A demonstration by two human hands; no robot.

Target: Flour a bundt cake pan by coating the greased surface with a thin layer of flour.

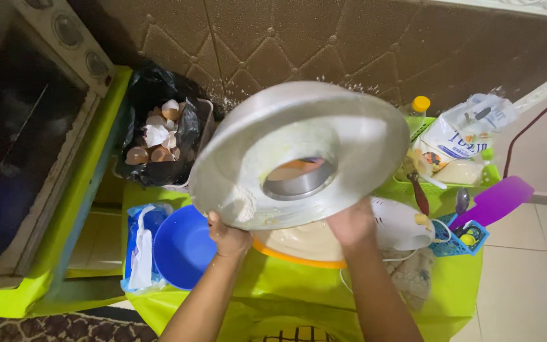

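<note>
With our left hand (228, 237) and right hand (351, 223) gripping the tilted ring cake pan (299, 155) by its rim, it may slip onto the batter bowl (299, 247).

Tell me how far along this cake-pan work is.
Done: eggs look cracked, since eggshells fill the black bag, and pale batter sits in the orange-rimmed bowl. In hand: left hand and right hand hold the ring pan tilted up, its inside dusted white. Left: the pan holds no batter yet.
</note>
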